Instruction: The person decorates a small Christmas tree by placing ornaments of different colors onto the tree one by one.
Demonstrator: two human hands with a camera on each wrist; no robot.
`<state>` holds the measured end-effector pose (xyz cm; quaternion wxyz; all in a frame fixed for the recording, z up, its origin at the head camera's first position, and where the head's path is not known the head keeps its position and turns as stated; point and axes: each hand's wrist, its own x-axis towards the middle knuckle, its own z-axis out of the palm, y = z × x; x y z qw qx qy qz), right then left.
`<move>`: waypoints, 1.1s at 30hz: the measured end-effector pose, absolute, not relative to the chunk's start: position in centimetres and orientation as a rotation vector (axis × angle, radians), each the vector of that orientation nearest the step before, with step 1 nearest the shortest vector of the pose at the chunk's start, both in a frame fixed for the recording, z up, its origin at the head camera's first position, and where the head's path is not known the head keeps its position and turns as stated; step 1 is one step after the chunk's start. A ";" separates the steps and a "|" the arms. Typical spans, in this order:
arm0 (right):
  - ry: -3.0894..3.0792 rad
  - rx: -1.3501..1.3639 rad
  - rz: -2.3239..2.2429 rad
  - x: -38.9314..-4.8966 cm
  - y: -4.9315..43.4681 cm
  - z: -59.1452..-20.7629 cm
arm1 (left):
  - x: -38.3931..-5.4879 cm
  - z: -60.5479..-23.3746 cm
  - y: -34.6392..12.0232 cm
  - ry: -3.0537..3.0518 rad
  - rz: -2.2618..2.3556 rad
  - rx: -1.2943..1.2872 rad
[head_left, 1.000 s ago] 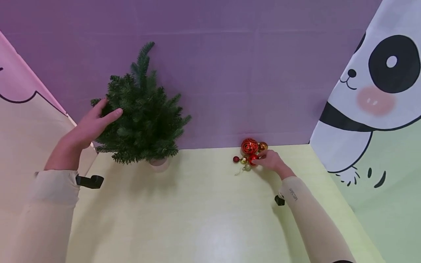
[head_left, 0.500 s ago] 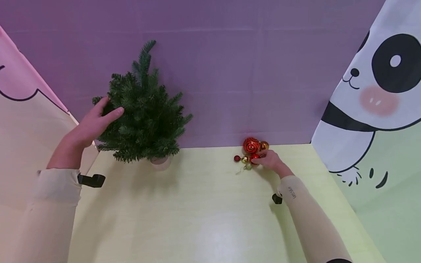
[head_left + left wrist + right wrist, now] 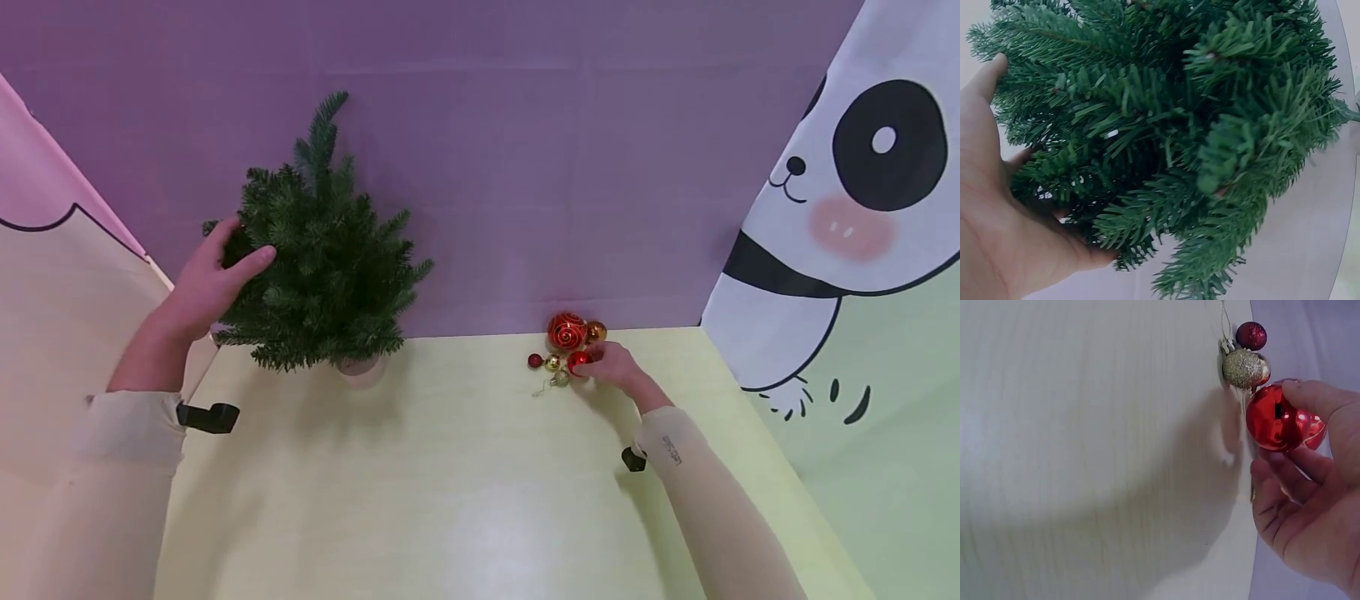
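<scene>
On the left stands a small artificial Christmas tree (image 3: pixel 322 258) in a pale pot (image 3: pixel 362 372). My left hand (image 3: pixel 206 279) rests against its left side, thumb and forefinger extended and spread over the foliage. In the left wrist view, branches hide part of the other fingers. My right hand (image 3: pixel 617 365) pinches a shiny red Christmas ball (image 3: pixel 1275 419), thumb on one side and fingers on the other. Around it sit a larger red ball (image 3: pixel 567 331) with gold swirls, a copper-coloured ball (image 3: pixel 596 331), a dark red ball (image 3: pixel 1251 335), a glittery gold ball (image 3: pixel 1242 369) and a shiny gold ball (image 3: pixel 552 362).
A purple backdrop (image 3: pixel 487 167) rises behind the pale wooden table (image 3: pixel 450 467). At the right hangs a panda-print sheet (image 3: pixel 787 333), and a pink and cream sheet (image 3: pixel 67 292) borders the left. The tree's upper branches stand close to the backdrop.
The head view sways slightly. Both hands stay in nearly the same places, at the tree and at the red ball, which shows a little more between the fingers now.
</scene>
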<state>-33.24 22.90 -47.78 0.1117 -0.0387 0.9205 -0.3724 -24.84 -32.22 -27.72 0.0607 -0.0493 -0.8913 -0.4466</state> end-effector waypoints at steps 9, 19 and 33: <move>2.781 -0.172 -1.044 -30.9 23.0 -46.6 | -25.3 -28.5 -32.0 -2.466 -1.369 -0.211; 2.842 -0.245 -1.049 -28.1 23.6 -44.8 | -25.3 -28.3 -32.9 -2.523 -1.443 -0.230; 2.870 -0.257 -1.186 -25.3 23.0 -43.8 | -25.6 -28.6 -32.8 -2.616 -1.421 -0.222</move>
